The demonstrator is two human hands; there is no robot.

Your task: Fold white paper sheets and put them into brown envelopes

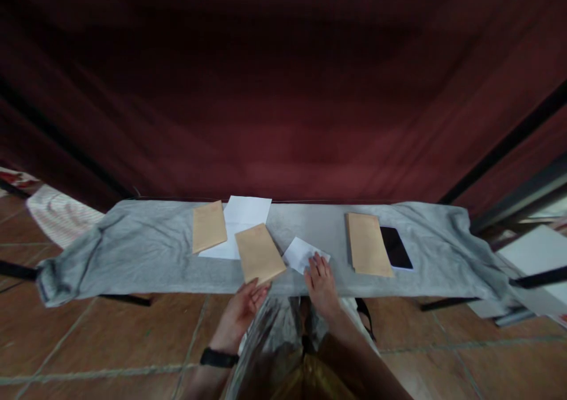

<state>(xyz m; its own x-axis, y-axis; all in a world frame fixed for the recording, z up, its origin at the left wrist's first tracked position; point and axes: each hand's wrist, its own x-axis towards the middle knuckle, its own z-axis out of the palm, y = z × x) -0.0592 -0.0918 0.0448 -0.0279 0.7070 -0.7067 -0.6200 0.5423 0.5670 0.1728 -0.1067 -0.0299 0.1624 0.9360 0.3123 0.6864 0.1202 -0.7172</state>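
My left hand, with a dark band on its wrist, is closed at the near edge of a brown paper envelope. That envelope lies tilted, partly over a white sheet of paper. My right hand lies with its fingers extended on a folded white paper, just right of the envelope. A second brown envelope rests on the left side of the same white sheet.
A stack of brown envelopes lies to the right, beside a dark-screened phone or tablet. Grey cloth covers the narrow table. Dark red fabric hangs behind it. White boards stand at the far right.
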